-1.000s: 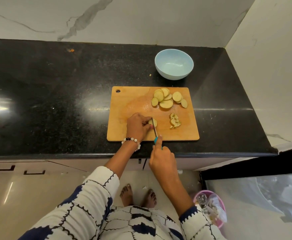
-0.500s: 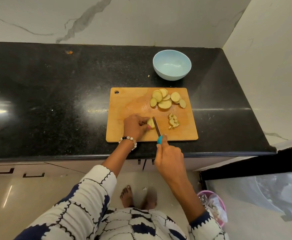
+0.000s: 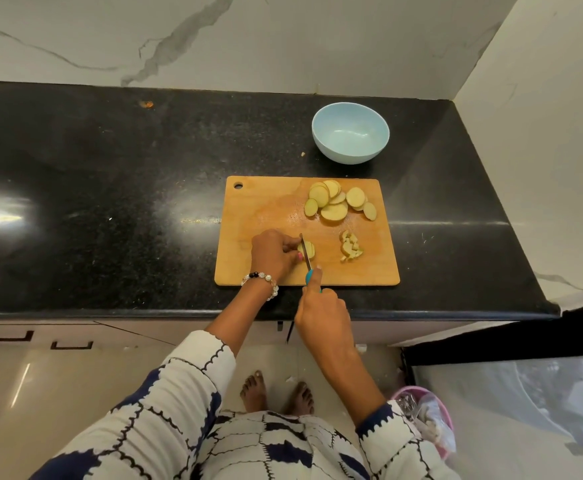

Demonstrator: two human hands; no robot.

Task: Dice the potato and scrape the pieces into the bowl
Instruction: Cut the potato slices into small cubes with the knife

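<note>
Mid-cut: potato slice (image 3: 308,250) lies near the front edge of the board (image 3: 266,209), pinned under the curled fingertips of the left hand (image 3: 272,255). Knife (image 3: 306,252) blade is set across it, just right of those fingertips. Right hand (image 3: 321,308) is wrapped round the blue handle, index finger laid along the top toward the blade.

Judgement: the step is cross-cutting this slice into dice. Best done with the fingertips tucked back and knuckles guiding the blade, tip kept on the board, even spacing, the holding hand creeping left after each stroke. Slice is small; a slip is the main risk.

Diced pile (image 3: 350,247) sits right of the blade, apart from it. Uncut slices (image 3: 335,204) are heaped beyond the blade, toward the far right corner of the board. Bowl (image 3: 350,138) stands farther out again, off the board on the counter (image 3: 110,188), holding nothing visible. Most dicing and all scraping remain.
</note>
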